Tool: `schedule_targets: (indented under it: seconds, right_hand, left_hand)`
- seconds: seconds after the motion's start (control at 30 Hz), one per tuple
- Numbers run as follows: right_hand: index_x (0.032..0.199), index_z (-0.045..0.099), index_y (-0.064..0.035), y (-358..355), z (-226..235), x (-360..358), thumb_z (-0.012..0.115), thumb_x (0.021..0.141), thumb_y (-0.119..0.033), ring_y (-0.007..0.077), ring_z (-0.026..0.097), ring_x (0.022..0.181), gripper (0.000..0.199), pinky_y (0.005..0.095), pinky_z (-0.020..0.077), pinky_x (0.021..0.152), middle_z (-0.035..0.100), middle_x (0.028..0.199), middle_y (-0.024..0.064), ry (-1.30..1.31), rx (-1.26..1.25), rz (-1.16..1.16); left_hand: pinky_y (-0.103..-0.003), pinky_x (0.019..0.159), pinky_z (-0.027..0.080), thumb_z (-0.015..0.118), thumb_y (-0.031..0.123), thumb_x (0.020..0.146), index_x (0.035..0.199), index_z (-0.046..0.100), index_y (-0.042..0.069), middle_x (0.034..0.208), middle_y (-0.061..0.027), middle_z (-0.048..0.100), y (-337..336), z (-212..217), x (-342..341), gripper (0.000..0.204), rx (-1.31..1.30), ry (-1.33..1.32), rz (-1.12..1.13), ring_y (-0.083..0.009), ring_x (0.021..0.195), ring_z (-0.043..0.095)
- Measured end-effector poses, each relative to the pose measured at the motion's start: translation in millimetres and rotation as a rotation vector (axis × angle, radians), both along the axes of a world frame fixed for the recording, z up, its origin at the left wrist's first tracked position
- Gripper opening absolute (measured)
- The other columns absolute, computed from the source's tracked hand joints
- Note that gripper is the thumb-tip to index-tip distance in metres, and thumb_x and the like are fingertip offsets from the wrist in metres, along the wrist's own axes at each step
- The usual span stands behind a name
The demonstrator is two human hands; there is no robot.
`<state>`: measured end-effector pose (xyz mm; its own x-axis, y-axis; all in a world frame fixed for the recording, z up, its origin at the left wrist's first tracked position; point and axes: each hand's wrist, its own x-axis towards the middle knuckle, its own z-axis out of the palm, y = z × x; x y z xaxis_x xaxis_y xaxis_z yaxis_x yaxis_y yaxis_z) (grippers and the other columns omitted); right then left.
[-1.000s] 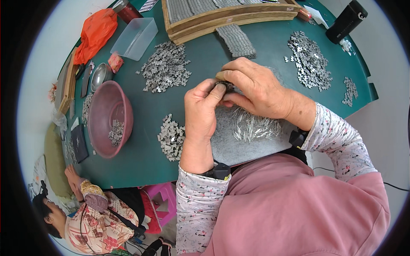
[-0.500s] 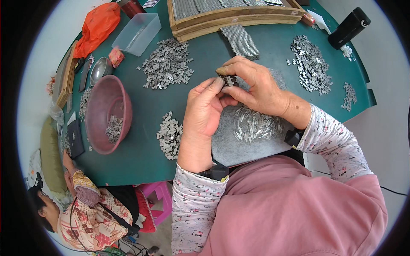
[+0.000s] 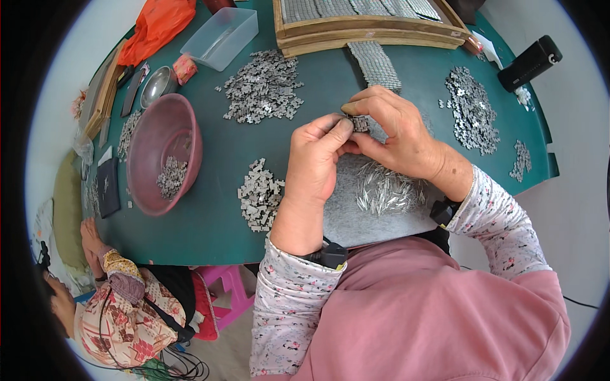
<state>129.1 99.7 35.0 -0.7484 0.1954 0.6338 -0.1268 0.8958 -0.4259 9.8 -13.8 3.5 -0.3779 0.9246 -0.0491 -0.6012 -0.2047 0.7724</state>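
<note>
Grey metal link strip [image 3: 359,123] pinched between left hand [image 3: 316,159] and right hand [image 3: 394,130], fingertips closed on it, above table's near-edge middle. Assembly step apparently under way. Next likely needs a pin from the pin heap [image 3: 384,190] on felt mat [image 3: 356,219].

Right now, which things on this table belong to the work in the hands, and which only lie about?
In use:
left hand
right hand
small metal strip
thin pins
grey pad

Lying about:
pink bowl
clear plastic box
orange bag
black case
</note>
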Motion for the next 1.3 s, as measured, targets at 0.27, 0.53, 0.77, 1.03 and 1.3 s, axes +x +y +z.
schedule_targets:
  seconds: [0.27,0.53,0.77,1.03,1.3]
  right_hand:
    - [0.111,0.061,-0.0005,-6,5,-2,0.070,0.071,-0.004,0.0342,0.062,0.091,0.041,0.0391,0.0521,0.076,0.061,0.099,0.0153,-0.035,-0.033,-0.033]
    - [0.109,0.064,-0.0019,-10,2,-7,0.068,0.074,-0.003,0.0316,0.062,0.091,0.035,0.0385,0.0525,0.076,0.061,0.100,0.0131,-0.017,-0.122,-0.040]
    - [0.103,0.065,-0.0007,-4,7,-4,0.070,0.074,-0.004,0.0311,0.062,0.090,0.030,0.0369,0.0525,0.076,0.062,0.098,0.0131,-0.043,-0.137,-0.045]
    - [0.097,0.065,0.0002,-14,3,-11,0.068,0.072,0.003,0.0280,0.063,0.085,0.025,0.0342,0.0527,0.072,0.062,0.093,0.0120,-0.025,-0.299,-0.069]
    - [0.120,0.060,-0.0007,-2,21,-14,0.076,0.078,-0.016,0.0187,0.064,0.088,0.048,0.0293,0.0530,0.073,0.066,0.099,0.0089,-0.256,-0.525,0.023]
  left_hand:
    - [-0.027,0.066,0.054,0.059,0.009,0.093,0.095,0.066,-0.005,0.086,-0.0078,0.065,1,-2,-2,0.015,-0.014,0.014,0.024,-0.0137,0.074,0.064]
    - [-0.028,0.068,0.055,0.057,0.009,0.095,0.106,0.064,-0.007,0.092,-0.0098,0.066,2,0,-5,0.021,0.006,-0.031,0.011,-0.0151,0.076,0.065]
    - [-0.034,0.074,0.055,0.055,0.010,0.096,0.107,0.063,-0.006,0.096,-0.0117,0.066,5,-2,-6,0.021,0.055,-0.204,-0.067,-0.0188,0.086,0.065]
    - [-0.030,0.071,0.056,0.059,0.008,0.092,0.104,0.065,-0.005,0.095,-0.0099,0.067,3,4,-2,0.019,0.004,-0.185,-0.072,-0.0169,0.082,0.066]
    - [-0.023,0.057,0.048,0.066,0.009,0.089,0.089,0.068,-0.002,0.075,-0.0037,0.064,8,2,1,0.011,-0.009,-0.107,0.256,-0.0108,0.065,0.061]
